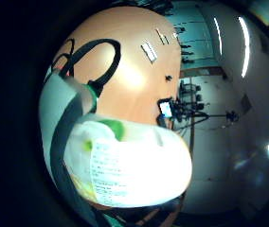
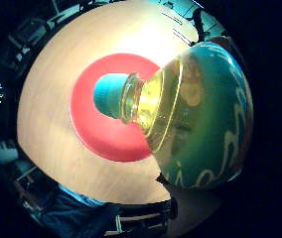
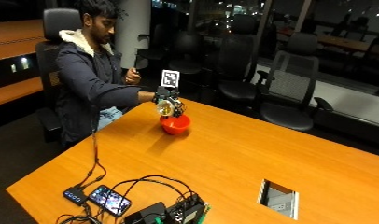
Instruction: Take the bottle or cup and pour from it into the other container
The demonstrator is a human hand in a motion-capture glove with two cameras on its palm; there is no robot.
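One bottle (image 2: 195, 119) sits in your right hand (image 3: 166, 99), tipped over the red bowl (image 3: 175, 124) with its blue cap (image 2: 108, 95) pointing down into it. It is probably light, smooth-sided plastic with yellow liquid inside, so take it around the labelled middle; your fingers seem curled around that body.

outside view faces the seated person across the table (image 3: 239, 154); both palm views sit close above it.

Bottle (image 2: 200, 119), green label, yellowish liquid, teal cap on, tilted over red bowl (image 3: 175, 124); bowl apparently empty.
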